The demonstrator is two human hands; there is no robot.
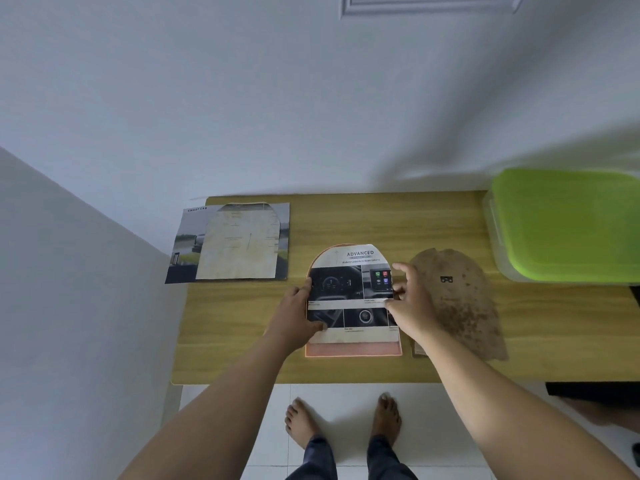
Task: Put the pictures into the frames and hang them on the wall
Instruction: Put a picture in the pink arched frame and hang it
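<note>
The wooden table (pixel 346 216) stood against the wall, with a green-lidded plastic box (pixel 568 223) at 2 o'clock from the work. A brochure page (pixel 183 251) under a cut sheet (pixel 239 247) lay at 10 o'clock, overhanging the table's left edge. The brown backing board (pixel 464 306) lay just beside the work at 3 o'clock. The arched pink frame (pixel 353 349) lay flat at centre with the picture (pixel 349 292) on it, leaving a pink strip bare at 6 o'clock. The left hand (pixel 294 313) gripped the picture's left edge, thumb on its face. The right hand (pixel 412 299) pinched the right edge. Uneven pushing would probably skew or buckle the paper. The right forearm could nudge the board. Bare wood lay at 9 and 12 o'clock, and the near edge was close.
</note>
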